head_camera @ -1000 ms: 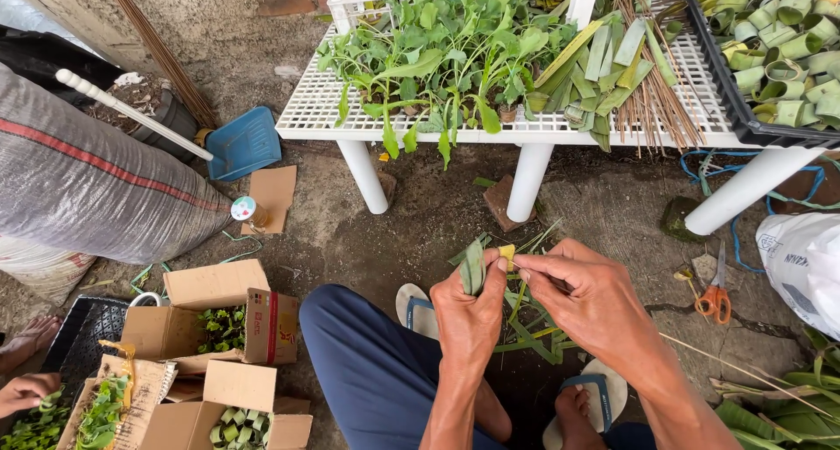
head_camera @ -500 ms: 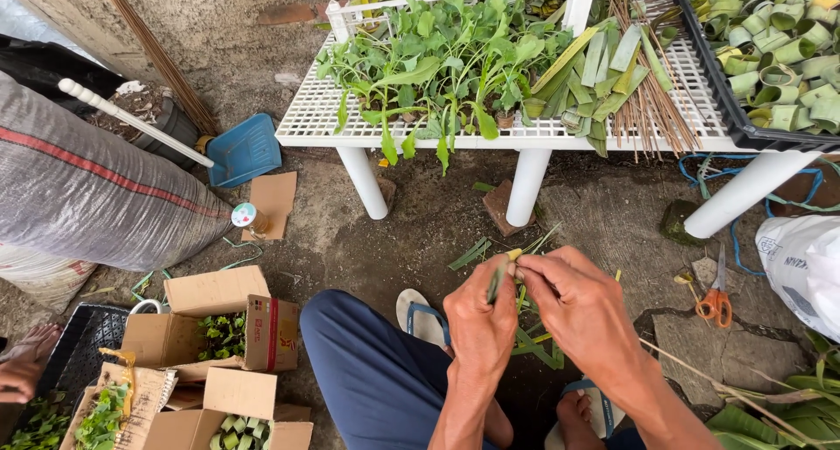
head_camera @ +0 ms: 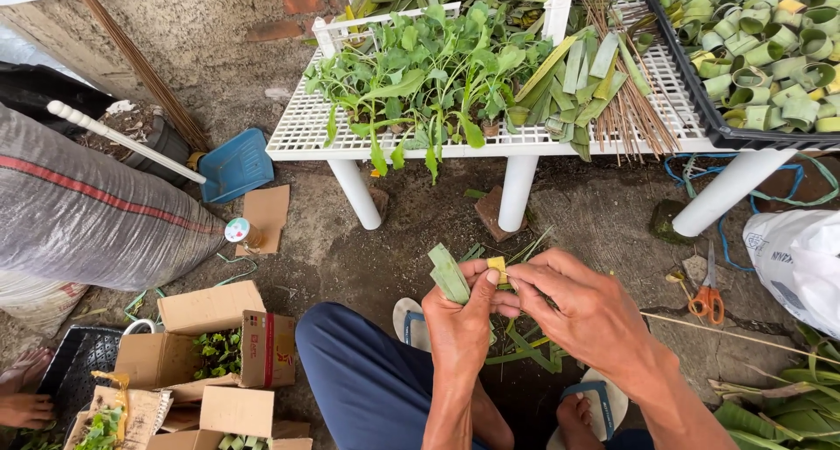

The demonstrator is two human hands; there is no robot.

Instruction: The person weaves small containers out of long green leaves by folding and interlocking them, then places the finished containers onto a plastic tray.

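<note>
Both hands have closed in on the leaf work since the earlier frames: the folded green leaf strip (head_camera: 449,273) that stood nearly upright now leans toward the upper left of the frame, and a small yellowish piece (head_camera: 498,267) shows right where the thumbs meet. The left hand (head_camera: 461,314) is closed around the lower part of the strip, thumb pressing up against it, while the right hand (head_camera: 588,308) pinches in from the right, fingertips against the yellowish piece beside the strip. That suggests the folding or pinning has reached a fine stage, held in mid-air at lower centre, above the person's knees and sandals. Behind it, the white slatted bench (head_camera: 302,135) across the top carries a heap of leafy green seedlings (head_camera: 429,74), cut leaf strips and a bundle of thin brown sticks (head_camera: 632,100). At upper right a black crate (head_camera: 700,100) is packed with rolled green leaf cups (head_camera: 770,56). At lower left, open cardboard boxes (head_camera: 210,327) hold small green plants, and a black tray (head_camera: 74,362) sits beside another person's feet at the frame edge. A blue dustpan (head_camera: 234,163) lies at left near a large grey sack (head_camera: 79,214); orange-handled scissors (head_camera: 707,300) rest on the ground at right, beside a white bag (head_camera: 796,258).
</note>
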